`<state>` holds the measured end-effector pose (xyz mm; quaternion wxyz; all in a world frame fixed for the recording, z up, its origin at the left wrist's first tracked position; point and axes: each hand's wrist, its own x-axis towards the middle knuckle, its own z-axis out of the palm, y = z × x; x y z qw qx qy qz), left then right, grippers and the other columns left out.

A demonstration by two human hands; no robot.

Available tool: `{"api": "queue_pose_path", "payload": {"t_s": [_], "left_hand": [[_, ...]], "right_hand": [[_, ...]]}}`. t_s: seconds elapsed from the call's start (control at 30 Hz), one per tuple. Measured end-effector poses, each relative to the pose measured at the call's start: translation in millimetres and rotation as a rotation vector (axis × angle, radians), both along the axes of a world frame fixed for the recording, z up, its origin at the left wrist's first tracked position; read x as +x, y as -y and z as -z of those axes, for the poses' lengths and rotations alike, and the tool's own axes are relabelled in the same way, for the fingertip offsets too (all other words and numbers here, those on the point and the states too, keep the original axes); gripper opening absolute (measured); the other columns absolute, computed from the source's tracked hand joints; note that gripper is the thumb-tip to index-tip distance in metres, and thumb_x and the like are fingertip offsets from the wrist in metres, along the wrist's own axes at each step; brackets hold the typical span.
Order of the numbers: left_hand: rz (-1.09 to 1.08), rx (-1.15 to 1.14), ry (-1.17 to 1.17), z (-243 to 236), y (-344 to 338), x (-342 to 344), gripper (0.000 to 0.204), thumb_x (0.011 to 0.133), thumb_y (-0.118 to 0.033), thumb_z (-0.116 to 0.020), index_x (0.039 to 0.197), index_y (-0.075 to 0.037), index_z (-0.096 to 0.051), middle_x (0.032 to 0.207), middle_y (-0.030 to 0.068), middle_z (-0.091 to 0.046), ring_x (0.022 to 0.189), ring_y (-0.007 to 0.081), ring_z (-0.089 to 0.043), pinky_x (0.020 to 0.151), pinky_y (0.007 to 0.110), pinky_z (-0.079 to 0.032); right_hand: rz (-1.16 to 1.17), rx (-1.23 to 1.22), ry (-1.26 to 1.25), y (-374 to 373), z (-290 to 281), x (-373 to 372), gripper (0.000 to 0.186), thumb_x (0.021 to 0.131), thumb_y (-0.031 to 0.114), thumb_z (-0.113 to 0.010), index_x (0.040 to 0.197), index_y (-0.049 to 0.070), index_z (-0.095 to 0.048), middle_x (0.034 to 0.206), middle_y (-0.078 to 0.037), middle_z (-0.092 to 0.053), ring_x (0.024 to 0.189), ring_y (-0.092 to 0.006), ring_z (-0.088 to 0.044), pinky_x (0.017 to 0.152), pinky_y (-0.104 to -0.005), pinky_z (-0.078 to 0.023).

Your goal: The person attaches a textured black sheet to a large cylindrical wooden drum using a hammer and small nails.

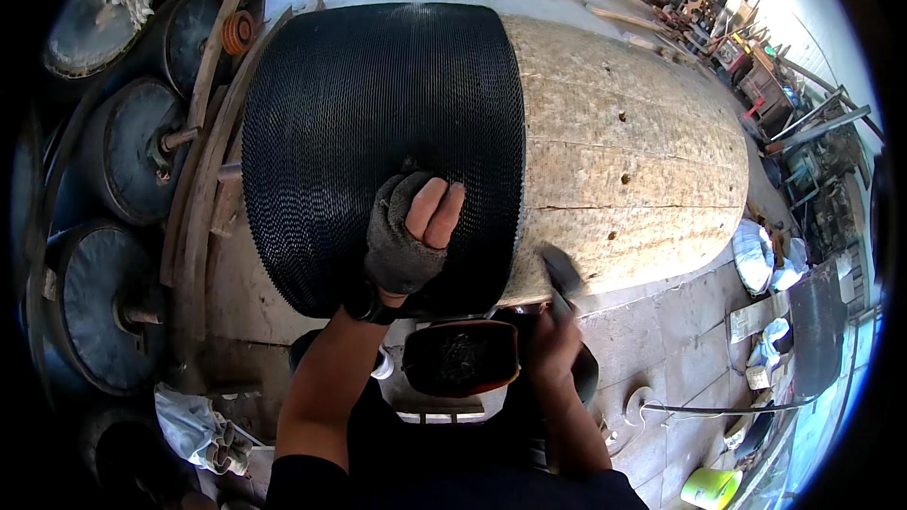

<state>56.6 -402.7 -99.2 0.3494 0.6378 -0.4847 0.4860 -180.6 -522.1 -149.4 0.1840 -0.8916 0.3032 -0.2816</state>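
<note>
A large wooden drum [614, 151] lies sideways before me, and black ridged covering [378, 85] wraps its left part. Against that covering rests my left hand [411, 231], in a grey glove that leaves some fingers bare. Its fingers are curled, and whatever they pinch is hidden. My right hand [553, 345] is closed around a hammer [562, 274], blurred by motion, near the covering's right edge. An open dark container [460, 359] with small thin pieces, perhaps nails, sits between my knees.
Several dark rollers [137, 151] with protruding shafts stand along the left, beside long wooden boards [213, 179]. Small holes dot the bare wood. On the right are white bags [753, 255], a yellow-green bucket [710, 488] and a bar [727, 409] on the tiled floor. Machine parts crowd the far right.
</note>
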Motion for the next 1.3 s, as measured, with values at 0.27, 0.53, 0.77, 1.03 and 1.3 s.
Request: {"api": "queue_pose_path", "payload": {"t_s": [0.27, 0.53, 0.77, 1.03, 1.3], "left_hand": [[-0.006, -0.006, 0.02, -3, 0, 2, 0.048, 0.073, 0.01, -0.07, 0.119, -0.005, -0.068, 0.114, 0.0112, -0.06, 0.091, 0.0281, -0.064, 0.073, 0.041, -0.055], [-0.014, 0.052, -0.003, -9, -1, 3, 0.05, 0.073, 0.01, -0.067, 0.121, -0.004, -0.069, 0.113, 0.0086, -0.056, 0.085, 0.0206, -0.06, 0.074, 0.036, -0.052], [-0.15, 0.057, 0.088, -16, 0, 6, 0.041, 0.08, 0.008, -0.064, 0.119, -0.004, -0.07, 0.112, 0.01, -0.057, 0.089, 0.0251, -0.061, 0.076, 0.039, -0.053], [0.176, 0.08, -0.133, 11, 8, -88, 0.04, 0.081, 0.007, -0.068, 0.12, -0.001, -0.064, 0.104, 0.0158, -0.064, 0.092, 0.031, -0.065, 0.081, 0.044, -0.054], [0.253, 0.107, -0.395, 64, 20, -120, 0.041, 0.088, 0.006, -0.065, 0.128, -0.004, -0.061, 0.102, 0.0138, -0.069, 0.089, 0.0307, -0.067, 0.085, 0.042, -0.052]], "right_hand": [[-0.181, 0.018, 0.368, -7, -5, -7, 0.018, 0.098, 0.006, -0.054, 0.108, -0.006, -0.063, 0.096, -0.024, -0.07, 0.085, -0.0366, -0.072, 0.073, -0.0452, -0.056], [-0.179, 0.243, 0.418, -11, -1, -16, 0.023, 0.098, 0.01, -0.054, 0.112, -0.008, -0.053, 0.078, -0.024, -0.065, 0.072, -0.0442, -0.068, 0.063, -0.0471, -0.054], [0.035, 0.355, 0.192, 5, 37, -14, 0.021, 0.096, 0.011, -0.062, 0.11, 0.002, -0.049, 0.076, -0.026, -0.064, 0.07, -0.0477, -0.065, 0.057, -0.053, -0.049], [-0.076, 0.24, 0.39, -3, 31, -48, 0.027, 0.093, 0.01, -0.067, 0.114, 0.0, -0.053, 0.078, -0.023, -0.065, 0.07, -0.0456, -0.066, 0.06, -0.05, -0.051], [-0.033, 0.417, 0.2, -24, 64, -78, 0.023, 0.095, 0.014, -0.066, 0.113, 0.004, -0.055, 0.083, -0.025, -0.067, 0.078, -0.0459, -0.068, 0.063, -0.0499, -0.053]]}}
